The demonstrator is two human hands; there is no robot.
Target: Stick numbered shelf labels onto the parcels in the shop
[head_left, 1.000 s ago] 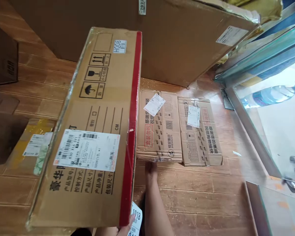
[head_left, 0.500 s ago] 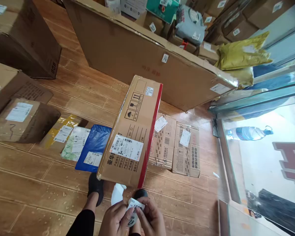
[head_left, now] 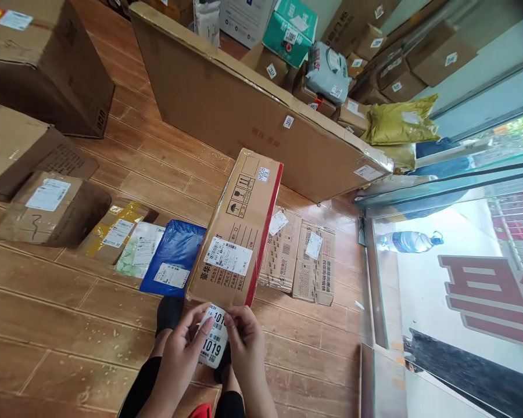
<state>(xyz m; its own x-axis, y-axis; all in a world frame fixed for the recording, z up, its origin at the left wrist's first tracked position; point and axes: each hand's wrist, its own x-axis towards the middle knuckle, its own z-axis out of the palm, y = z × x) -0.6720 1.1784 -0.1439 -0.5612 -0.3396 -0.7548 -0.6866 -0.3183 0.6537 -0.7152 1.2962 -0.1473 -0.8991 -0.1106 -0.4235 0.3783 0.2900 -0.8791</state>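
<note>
Two hands on a strip of number labels, parcels all round

Both hands hold one white label strip (head_left: 215, 342) low in the head view, just in front of the long carton (head_left: 237, 229). The left hand (head_left: 181, 348) pinches its left edge with thumb and fingers; the right hand (head_left: 244, 339) grips the right edge, fingers curled behind it. Printed numbers show, "1019" the clearest; the top figure is partly covered by a thumb, and the strip's lower end is lost behind the hands. Forearms in dark sleeves run off the bottom edge, and a dark shoe (head_left: 169, 313) peeks out beyond the left wrist.

The long carton, with a red tape stripe down its right side and a white shipping label, rests on the wooden floor (head_left: 70, 325), its near end just beyond the strip. It hides part of the blue mailer bag (head_left: 172, 258) to its left and part of the flat printed box (head_left: 283, 255) to its right; a second flat box (head_left: 316, 264) lies against that one. A very large flat carton (head_left: 244, 116) stands behind, blocking the lower parts of the heaped parcels past it. Brown boxes at far left are cut by the frame. Right, a glass door (head_left: 440, 278) shows a bottle (head_left: 407, 241) outside, blurred.
</note>
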